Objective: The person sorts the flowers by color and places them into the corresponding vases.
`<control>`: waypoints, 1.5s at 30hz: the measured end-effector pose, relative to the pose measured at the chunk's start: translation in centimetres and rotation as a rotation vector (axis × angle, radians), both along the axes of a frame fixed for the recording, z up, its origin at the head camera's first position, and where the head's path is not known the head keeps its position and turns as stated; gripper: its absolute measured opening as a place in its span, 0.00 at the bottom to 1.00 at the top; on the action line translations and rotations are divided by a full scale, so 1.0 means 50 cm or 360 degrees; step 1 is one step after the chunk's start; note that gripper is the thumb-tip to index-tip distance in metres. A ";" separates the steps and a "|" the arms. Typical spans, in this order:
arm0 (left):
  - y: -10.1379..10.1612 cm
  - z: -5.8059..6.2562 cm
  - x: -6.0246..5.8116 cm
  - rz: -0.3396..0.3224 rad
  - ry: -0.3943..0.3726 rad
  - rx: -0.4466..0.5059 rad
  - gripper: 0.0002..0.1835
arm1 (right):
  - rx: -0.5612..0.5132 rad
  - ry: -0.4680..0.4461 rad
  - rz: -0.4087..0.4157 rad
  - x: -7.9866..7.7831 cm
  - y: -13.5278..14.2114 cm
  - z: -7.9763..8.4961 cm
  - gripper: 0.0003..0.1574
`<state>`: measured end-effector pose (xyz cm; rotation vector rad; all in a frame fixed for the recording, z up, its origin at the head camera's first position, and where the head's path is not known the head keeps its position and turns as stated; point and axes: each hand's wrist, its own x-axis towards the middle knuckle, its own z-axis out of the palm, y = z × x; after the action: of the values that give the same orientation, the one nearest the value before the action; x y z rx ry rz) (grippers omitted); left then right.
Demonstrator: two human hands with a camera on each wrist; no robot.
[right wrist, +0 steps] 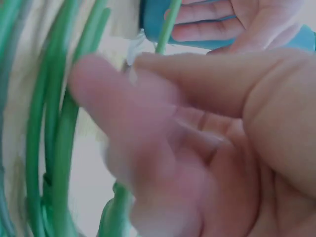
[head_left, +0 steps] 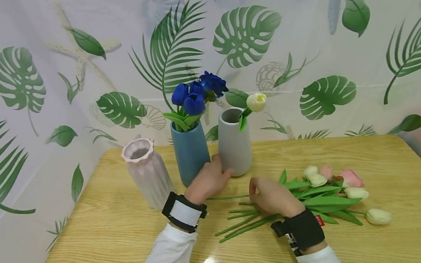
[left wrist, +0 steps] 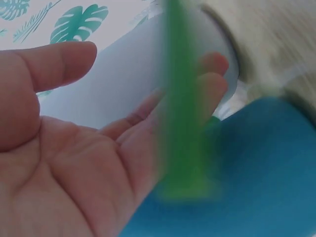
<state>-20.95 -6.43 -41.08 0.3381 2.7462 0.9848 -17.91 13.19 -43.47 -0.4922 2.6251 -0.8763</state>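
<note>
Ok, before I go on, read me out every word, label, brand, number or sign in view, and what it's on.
Red tag on the black right-wrist strap: pale marks, too small to read.
No other writing shows on the blue vase, grey vase, pale pink fluted vase or leaf-print backdrop.

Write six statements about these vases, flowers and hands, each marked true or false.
1. The blue flowers stand in the blue vase. True.
2. The gray vase stands right of the blue vase. True.
3. The gray vase holds a pink rose. False: it holds a white tulip.
4. The left hand is nearer the blue vase than the right hand. True.
5. The left hand is clenched. False: its fingers are loosely extended.
6. Every flower is in a vase. False: loose flowers lie on the table.
</note>
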 end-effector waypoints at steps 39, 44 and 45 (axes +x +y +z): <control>-0.016 0.014 -0.005 -0.0083 -0.0080 0.0085 0.27 | -0.2241 -0.0614 -0.1563 0.018 -0.052 -0.048 0.20; -0.003 -0.005 -0.010 -0.0065 -0.0035 0.0120 0.34 | -0.2302 -0.0562 -0.1488 0.019 -0.059 -0.036 0.13; -0.001 -0.010 -0.011 -0.0045 -0.0018 0.0129 0.36 | -0.2323 -0.0550 -0.1461 0.018 -0.060 -0.033 0.12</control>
<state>-21.52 -6.46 -41.58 0.3821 2.6888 1.0898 -16.99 10.17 -45.11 0.6289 1.3587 -2.7383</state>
